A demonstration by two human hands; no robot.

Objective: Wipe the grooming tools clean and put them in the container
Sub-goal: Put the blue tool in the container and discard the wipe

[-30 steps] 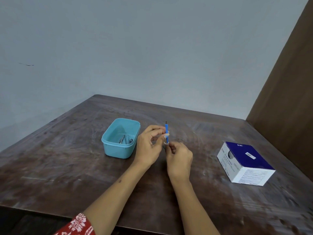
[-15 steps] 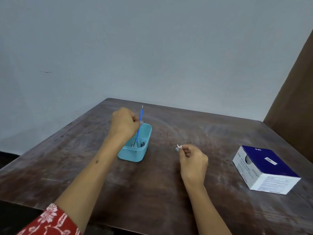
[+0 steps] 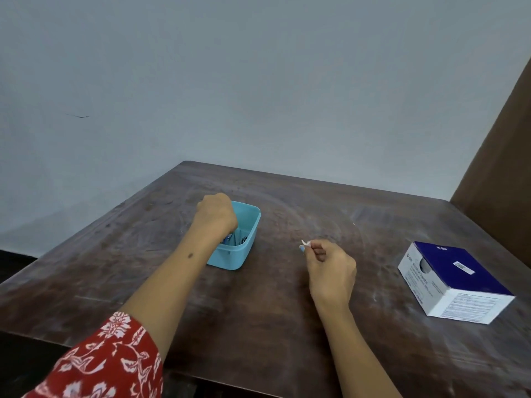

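A light blue plastic container stands on the dark wooden table, left of centre. My left hand reaches down into it from above with curled fingers, holding a blue-handled grooming tool; only a short piece of the tool shows below the hand. Metal tools lie on the container's floor, mostly hidden. My right hand hovers to the right of the container and pinches a small white wipe between thumb and forefinger.
A white and dark blue box of alcohol swabs sits near the table's right edge. A brown wooden panel rises at the far right. A pale wall stands behind the table.
My left hand carried the blue tool away from the right hand, over to the container, and lowered it inside. My right hand stayed put with the wipe.
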